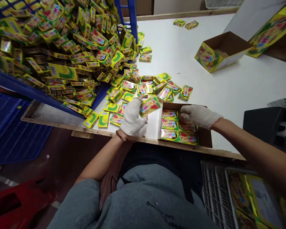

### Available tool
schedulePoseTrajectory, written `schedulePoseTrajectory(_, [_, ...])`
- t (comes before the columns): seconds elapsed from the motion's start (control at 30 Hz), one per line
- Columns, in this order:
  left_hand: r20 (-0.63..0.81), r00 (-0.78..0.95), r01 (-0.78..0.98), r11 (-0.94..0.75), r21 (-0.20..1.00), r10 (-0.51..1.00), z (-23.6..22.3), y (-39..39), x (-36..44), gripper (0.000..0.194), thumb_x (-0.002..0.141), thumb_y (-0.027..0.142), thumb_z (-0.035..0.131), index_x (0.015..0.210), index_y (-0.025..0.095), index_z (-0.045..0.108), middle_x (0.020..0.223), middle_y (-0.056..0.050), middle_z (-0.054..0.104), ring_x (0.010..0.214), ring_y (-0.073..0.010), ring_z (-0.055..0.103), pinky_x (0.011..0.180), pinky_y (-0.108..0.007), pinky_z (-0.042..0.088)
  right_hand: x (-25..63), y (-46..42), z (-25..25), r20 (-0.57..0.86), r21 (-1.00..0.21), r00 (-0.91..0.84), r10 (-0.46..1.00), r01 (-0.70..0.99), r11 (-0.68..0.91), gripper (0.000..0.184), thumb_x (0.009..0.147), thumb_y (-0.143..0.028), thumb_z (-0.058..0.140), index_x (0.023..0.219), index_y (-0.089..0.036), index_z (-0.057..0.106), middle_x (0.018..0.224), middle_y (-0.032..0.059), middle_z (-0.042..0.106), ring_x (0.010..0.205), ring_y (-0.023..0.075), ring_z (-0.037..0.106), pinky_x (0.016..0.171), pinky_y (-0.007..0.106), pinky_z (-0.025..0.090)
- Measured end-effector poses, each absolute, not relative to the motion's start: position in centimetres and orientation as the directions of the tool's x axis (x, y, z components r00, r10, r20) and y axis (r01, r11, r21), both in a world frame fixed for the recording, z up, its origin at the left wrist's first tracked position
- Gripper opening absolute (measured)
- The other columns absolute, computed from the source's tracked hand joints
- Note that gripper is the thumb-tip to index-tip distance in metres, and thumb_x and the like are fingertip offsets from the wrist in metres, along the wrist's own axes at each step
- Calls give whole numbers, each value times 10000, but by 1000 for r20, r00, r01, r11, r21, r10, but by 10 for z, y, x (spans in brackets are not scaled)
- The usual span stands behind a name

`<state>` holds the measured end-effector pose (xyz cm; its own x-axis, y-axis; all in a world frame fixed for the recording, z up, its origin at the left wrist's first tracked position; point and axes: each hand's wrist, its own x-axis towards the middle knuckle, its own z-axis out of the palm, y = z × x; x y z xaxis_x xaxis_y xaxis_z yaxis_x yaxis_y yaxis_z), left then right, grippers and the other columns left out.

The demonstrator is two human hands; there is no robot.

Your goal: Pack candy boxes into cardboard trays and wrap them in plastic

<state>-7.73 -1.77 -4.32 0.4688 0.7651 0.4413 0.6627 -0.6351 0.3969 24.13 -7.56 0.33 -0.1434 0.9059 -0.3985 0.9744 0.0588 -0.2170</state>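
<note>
My left hand (132, 118), in a white glove with bare fingertips, grips a small yellow-green candy box (150, 105) above the table edge. My right hand (197, 115), gloved the same way, reaches into an open cardboard carton (206, 139). Its fingers are curled down at the back of the carton, and what lies under them is hidden. Inside the carton, several small boxes (169, 124) lie flat in rows with their printed faces up. Loose candy boxes (164, 92) are heaped on the table just beyond my left hand.
A tipped blue crate (132, 19) spills a big pile of candy boxes (85, 54) at the left. Another open carton (215, 58) stands at the back right of the white table (171, 47). A black bin (262, 124) is at the right. Blue crates (19, 127) sit at lower left.
</note>
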Motion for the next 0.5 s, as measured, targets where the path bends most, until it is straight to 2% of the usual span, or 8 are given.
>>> schedulePoseTrajectory(0.07, [474,603,563,-763,317,642,-38,-26,-48,702,928,227,671,1609,208,502,1419,-143,722,1329,-314,700,1175,-515,598,238,-72,22,-239,-321,-128,962,946,46,387,1102,-331,481,1293,-183,784,1212,155,835,1069,289,764,911,372,571])
schedulePoseTrajectory(0.13, [477,701,471,-847,249,530,-31,-33,-23,715,925,138,625,1629,171,503,1329,-149,746,1248,-306,727,1105,-516,623,237,-70,39,-129,-397,-155,979,913,93,387,1065,-396,543,1303,-217,790,1163,110,842,1021,280,760,885,376,588])
schedulePoseTrajectory(0.23, [431,766,409,-879,247,477,-20,-41,5,688,915,118,657,1594,149,551,1267,-153,747,1188,-303,736,1021,-486,635,245,-67,56,-154,-381,-245,957,909,171,279,968,-370,645,1141,-247,827,970,48,826,878,247,736,814,351,583])
schedulePoseTrajectory(0.3, [379,765,405,-846,347,521,-12,-42,17,605,943,209,723,1532,160,597,1306,-150,740,1229,-308,726,1053,-477,624,253,-67,61,-163,-362,-269,949,911,196,213,917,-315,668,1040,-248,829,906,38,808,848,242,728,817,358,585])
schedulePoseTrajectory(0.37, [315,735,393,-756,524,600,-7,-39,26,402,986,287,730,1370,183,674,1247,-116,761,1181,-288,740,1045,-454,625,260,-70,60,-46,-394,-243,969,896,206,229,882,-286,681,1054,-243,825,957,53,813,885,249,736,861,384,601])
schedulePoseTrajectory(0.43, [268,670,320,-595,738,692,-7,-33,34,187,1014,277,704,1186,203,694,1117,-74,778,1055,-245,756,962,-407,642,262,-75,53,166,-483,-100,981,859,169,331,874,-304,694,1178,-228,801,1082,83,818,922,249,743,884,410,619])
schedulePoseTrajectory(0.5, [240,579,149,-390,909,779,-11,-28,43,123,1013,264,718,1104,211,654,1063,-55,779,966,-208,757,878,-361,652,261,-82,42,299,-612,110,948,785,101,459,896,-378,713,1324,-211,733,1184,116,802,912,241,749,838,418,639])
